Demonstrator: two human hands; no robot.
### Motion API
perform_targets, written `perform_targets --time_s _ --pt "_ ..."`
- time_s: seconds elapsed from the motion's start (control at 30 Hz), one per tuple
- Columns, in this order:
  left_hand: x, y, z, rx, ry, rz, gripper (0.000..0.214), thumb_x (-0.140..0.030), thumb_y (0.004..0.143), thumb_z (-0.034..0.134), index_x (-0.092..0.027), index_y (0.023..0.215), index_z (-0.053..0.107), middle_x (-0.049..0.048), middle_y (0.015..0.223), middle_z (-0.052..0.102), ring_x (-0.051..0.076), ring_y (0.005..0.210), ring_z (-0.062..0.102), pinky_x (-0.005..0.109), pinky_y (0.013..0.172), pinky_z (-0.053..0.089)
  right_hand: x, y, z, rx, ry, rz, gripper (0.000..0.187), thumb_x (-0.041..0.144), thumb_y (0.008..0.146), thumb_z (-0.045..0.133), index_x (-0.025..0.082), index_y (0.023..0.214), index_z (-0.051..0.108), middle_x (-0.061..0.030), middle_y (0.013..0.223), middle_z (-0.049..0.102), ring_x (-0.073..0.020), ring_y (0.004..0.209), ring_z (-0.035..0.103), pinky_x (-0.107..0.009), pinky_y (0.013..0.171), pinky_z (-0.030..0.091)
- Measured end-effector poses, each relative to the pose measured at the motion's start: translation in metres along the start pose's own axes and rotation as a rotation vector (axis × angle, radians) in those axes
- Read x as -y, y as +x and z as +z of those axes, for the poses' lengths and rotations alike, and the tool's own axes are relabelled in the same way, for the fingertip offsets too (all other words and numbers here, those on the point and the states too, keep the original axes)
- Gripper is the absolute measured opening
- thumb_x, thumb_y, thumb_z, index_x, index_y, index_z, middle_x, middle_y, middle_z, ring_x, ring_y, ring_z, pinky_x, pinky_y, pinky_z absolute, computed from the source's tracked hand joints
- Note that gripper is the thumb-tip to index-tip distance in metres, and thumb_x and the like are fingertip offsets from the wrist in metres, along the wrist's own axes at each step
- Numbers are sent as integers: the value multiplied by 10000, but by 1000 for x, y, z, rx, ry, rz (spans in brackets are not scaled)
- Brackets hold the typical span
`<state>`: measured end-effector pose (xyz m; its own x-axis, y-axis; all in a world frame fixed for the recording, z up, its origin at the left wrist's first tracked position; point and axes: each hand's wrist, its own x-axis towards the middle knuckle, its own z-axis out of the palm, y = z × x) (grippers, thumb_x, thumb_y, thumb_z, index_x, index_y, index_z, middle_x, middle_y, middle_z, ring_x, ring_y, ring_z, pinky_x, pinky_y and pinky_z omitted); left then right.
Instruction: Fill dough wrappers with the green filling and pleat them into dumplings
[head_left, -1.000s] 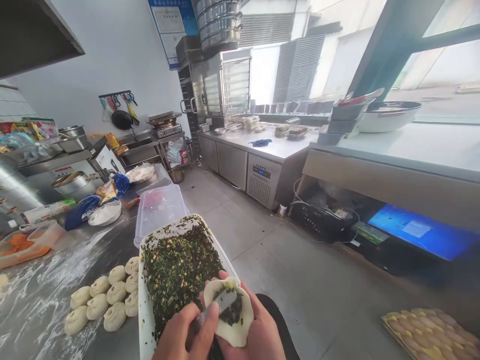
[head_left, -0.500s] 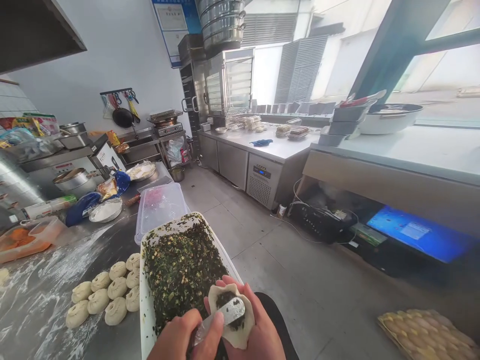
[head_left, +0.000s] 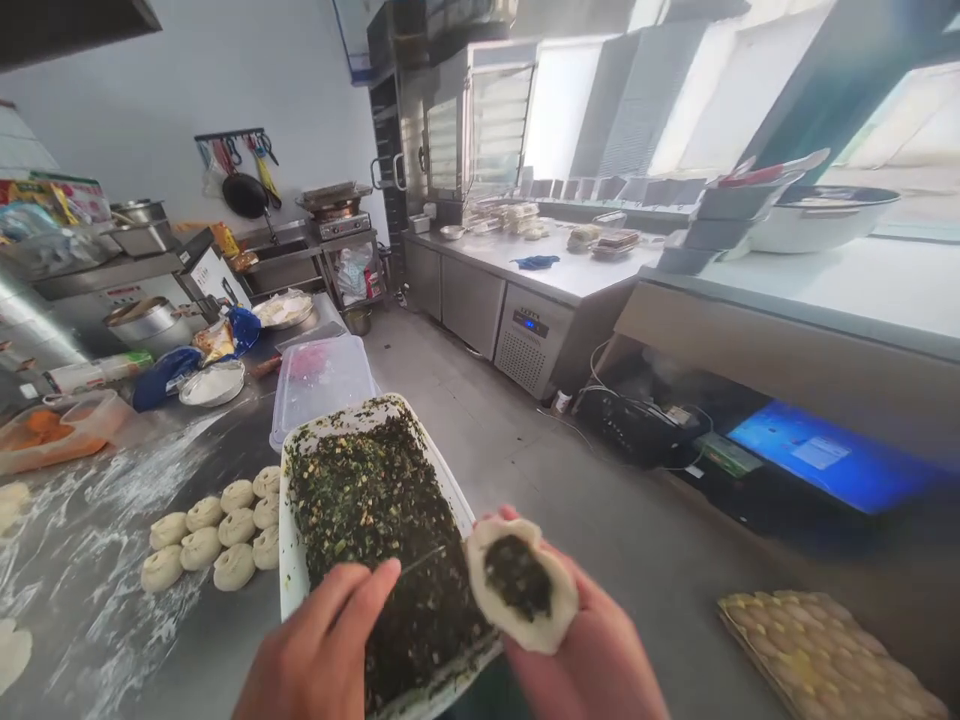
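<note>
In my left hand (head_left: 322,630) is a small flat metal spatula (head_left: 424,561), its thin blade seen edge-on over the filling. My fingers are closed round the handle, which is mostly hidden. My right hand (head_left: 592,640) cups a round dough wrapper (head_left: 559,600), tilted toward me, with a mound of dark green filling (head_left: 517,575) in its middle. Beneath my left hand, a white tub (head_left: 289,560) holds chopped dark green filling (head_left: 360,490) with pale bits. The wrapper is just off the tub's right rim.
Several pleated buns (head_left: 201,548) sit in rows on the floured worktop (head_left: 97,600), left of the tub. A clear plastic lid (head_left: 322,385) lies behind the tub. Flat dough (head_left: 11,650) shows at the left edge. A tray of eggs (head_left: 825,650) is at lower right.
The spatula has left the wrapper and moved left over the tub. My right hand has shifted right and up with the wrapper, baring its filling. The view has tilted down slightly.
</note>
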<state>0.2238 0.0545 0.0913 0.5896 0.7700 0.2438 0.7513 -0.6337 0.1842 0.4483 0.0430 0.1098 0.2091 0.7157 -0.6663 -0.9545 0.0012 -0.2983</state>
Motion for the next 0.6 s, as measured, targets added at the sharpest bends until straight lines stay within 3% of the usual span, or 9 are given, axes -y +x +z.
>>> perform_targets --time_s 0.1,0.2,0.37,0.47,0.6 --pt "12 20 1 316 46 -65 489 -78 947 407 -319 1307 635 23 1026 719 195 825 749 307 731 625 28 -3 -4 -85 58 -87 419 134 858 537 91 1250 681 -195 1095 785 -283 906 765 -438 750 690" --pt "11 37 21 524 127 -19 465 -9 851 409 -242 1152 676 49 987 684 238 785 722 373 684 612 39 -1 -16 -143 73 -85 420 145 871 520 109 1259 678 -225 1140 769 -307 905 772 -458 682 707" --pt "-1 45 44 596 80 87 344 -36 789 472 -215 1005 671 56 992 690 237 784 710 354 669 577 34 3 -32 -92 60 -35 358 158 893 541 184 1209 708 -159 1109 788 -269 876 780 -397 679 718" --pt "-3 41 40 628 36 83 238 -105 824 497 -248 908 668 17 910 692 214 688 696 332 602 523 36 4 -37 -137 47 -39 354 162 898 532 225 1197 713 -125 1090 796 -253 865 783 -363 655 715" --pt "-2 34 31 633 -167 -40 237 -151 898 481 -266 811 669 -9 853 705 190 767 707 307 651 466 44 7 -48 -221 13 -61 390 149 906 495 222 1232 695 -134 1119 791 -273 923 787 -398 682 718"
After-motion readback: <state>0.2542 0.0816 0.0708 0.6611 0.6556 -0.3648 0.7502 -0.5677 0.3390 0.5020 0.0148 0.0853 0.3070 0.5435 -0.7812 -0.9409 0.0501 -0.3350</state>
